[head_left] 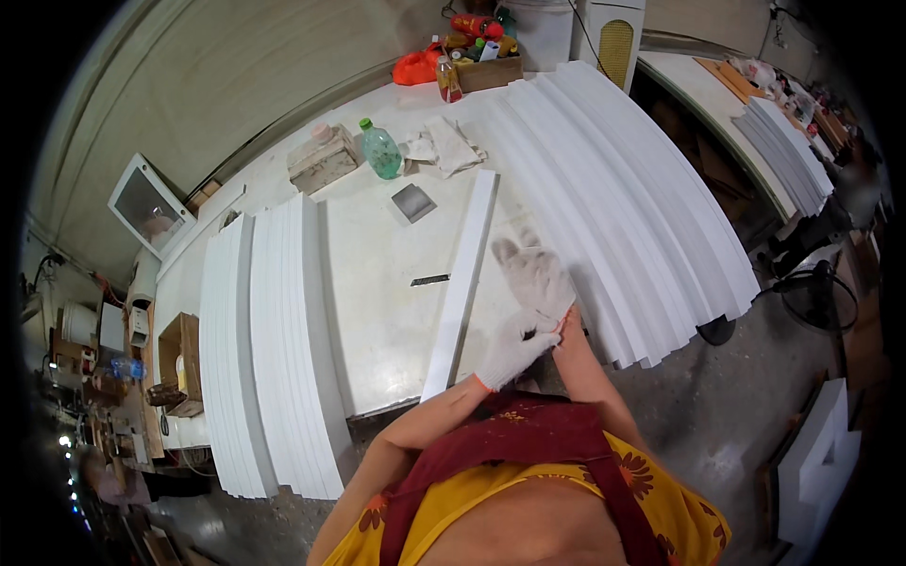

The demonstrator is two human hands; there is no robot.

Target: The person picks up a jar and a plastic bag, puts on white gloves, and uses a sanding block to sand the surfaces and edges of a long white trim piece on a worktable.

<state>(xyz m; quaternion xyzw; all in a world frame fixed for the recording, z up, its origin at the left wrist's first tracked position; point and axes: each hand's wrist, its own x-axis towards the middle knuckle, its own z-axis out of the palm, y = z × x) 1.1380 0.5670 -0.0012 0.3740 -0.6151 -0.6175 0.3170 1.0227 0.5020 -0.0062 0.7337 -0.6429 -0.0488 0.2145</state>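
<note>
Both my hands wear white work gloves and are held together above the white table. My right hand is raised with its fingers spread and holds nothing. My left hand is just below it, pinching the cuff of the right glove at the wrist. A single long white strip lies on the table directly left of my hands, running away from me. A small dark flat tool lies beside that strip.
A fanned stack of white strips covers the table's right side and another stack the left. Farther back are a grey square pad, a green bottle, crumpled cloths, a block and a box of bottles.
</note>
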